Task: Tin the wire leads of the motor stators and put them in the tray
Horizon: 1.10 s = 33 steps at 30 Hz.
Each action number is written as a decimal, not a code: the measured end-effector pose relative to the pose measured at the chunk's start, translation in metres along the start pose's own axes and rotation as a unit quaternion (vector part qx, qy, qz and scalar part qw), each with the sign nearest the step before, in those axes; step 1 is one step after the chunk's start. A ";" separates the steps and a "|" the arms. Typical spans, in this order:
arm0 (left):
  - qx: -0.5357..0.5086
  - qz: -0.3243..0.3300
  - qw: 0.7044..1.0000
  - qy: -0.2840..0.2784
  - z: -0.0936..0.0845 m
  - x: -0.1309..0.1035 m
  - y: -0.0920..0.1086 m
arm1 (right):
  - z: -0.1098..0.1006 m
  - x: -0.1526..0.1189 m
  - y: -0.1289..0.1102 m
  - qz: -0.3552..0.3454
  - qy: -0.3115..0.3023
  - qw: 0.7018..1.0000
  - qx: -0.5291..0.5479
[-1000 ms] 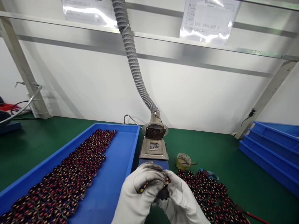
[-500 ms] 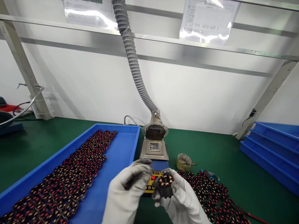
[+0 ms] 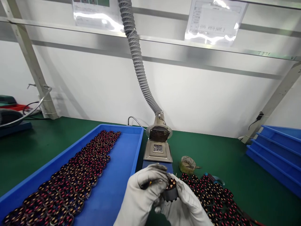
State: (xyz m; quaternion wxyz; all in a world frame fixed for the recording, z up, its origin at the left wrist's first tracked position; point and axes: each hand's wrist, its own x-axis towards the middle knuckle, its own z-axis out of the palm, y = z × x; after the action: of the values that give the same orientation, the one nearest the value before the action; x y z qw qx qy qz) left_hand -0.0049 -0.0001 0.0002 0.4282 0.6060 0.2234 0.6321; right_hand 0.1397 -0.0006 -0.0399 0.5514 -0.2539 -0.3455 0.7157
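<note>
A small black ring-shaped motor stator with copper windings [image 3: 170, 193] is held up in front of me, its coil side facing upward and toward the back. My right hand [image 3: 185, 201], in a white glove, grips it from the right and below. From the left, my gloved left hand [image 3: 148, 185] has its thumb and fingers closed against the stator's upper left edge and coils. The glove fingertips look dark and stained. Whether a wire end lies between the left fingertips is hidden.
Left, a blue tray [image 3: 122, 153] carries rows of similar stators [image 3: 75, 179]. More stators [image 3: 216, 197] lie on the green table at right, near a round tin [image 3: 187, 164]. Behind my hands stands a metal-topped heating unit [image 3: 158, 150] under a grey hose [image 3: 141, 66]. Stacked blue trays [image 3: 277, 153] stand far right.
My left hand has moved right and its fingertips now meet the stator. The stator has tilted and shifted slightly right and down in my right hand. The view has swung slightly left.
</note>
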 end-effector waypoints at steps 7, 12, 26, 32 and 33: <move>0.023 -0.110 0.993 -0.027 -0.011 0.003 0.014 | 0.015 -0.018 0.000 -0.043 -0.025 0.998 0.029; 0.003 -0.064 0.996 -0.054 -0.001 -0.002 0.019 | 0.026 -0.021 -0.006 -0.109 0.063 0.992 -0.034; -0.177 -0.212 0.960 -0.035 0.014 -0.008 0.001 | 0.046 -0.028 0.027 -0.532 0.251 0.707 -0.391; -0.314 -0.170 0.914 0.193 0.017 -0.009 -0.007 | 0.044 -0.021 0.023 -0.594 0.302 0.639 -0.384; -0.300 -0.167 0.916 0.209 0.015 -0.007 -0.003 | 0.042 -0.021 0.022 -0.595 0.306 0.637 -0.382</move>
State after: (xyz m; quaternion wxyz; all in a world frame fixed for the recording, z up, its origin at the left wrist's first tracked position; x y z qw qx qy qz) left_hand 0.0098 -0.0073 -0.0037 0.6324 0.2570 0.2057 0.7012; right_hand 0.1010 -0.0333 -0.0306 0.7860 -0.3856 -0.4762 -0.0820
